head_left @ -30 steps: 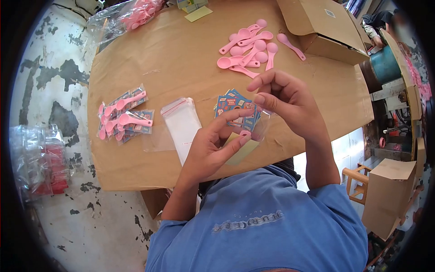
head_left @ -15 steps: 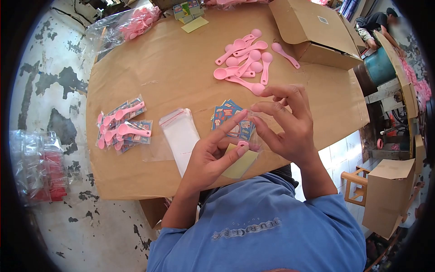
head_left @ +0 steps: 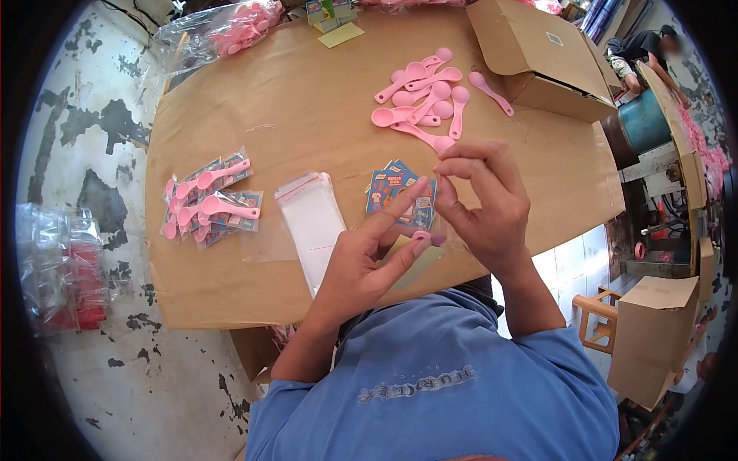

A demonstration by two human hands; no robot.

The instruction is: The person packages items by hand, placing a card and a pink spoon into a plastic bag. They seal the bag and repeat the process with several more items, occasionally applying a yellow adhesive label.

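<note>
Left hand: it sits low over the near edge of the counter (head_left: 307,100), and from where I stand the left hand (head_left: 367,257) has a narrow grip, its thumb on the end of a pink spoon (head_left: 422,233), with the forefinger stretched out above.
Right hand: just beside it, the right hand (head_left: 486,201) is raised, thumb and fingertips brought close together; I cannot tell whether that grip pinches anything.
Pink spoon: between the two hands, close to the wearer's blue shirt (head_left: 430,376), partly hidden by the left thumb.
Printed cards: a fanned pile of blue cards (head_left: 387,187) lies just beyond the left fingertips.
Clear sleeves: a stack of flat clear bags (head_left: 314,219) rests left of the left hand.
Packed spoons: farther left, a heap of clear packets (head_left: 217,206), showing pink spoons and blue cards.
Loose spoons: a pile of unwrapped spoons (head_left: 427,96) lies beyond the cards, near a cardboard box (head_left: 538,42) at the far right.
</note>
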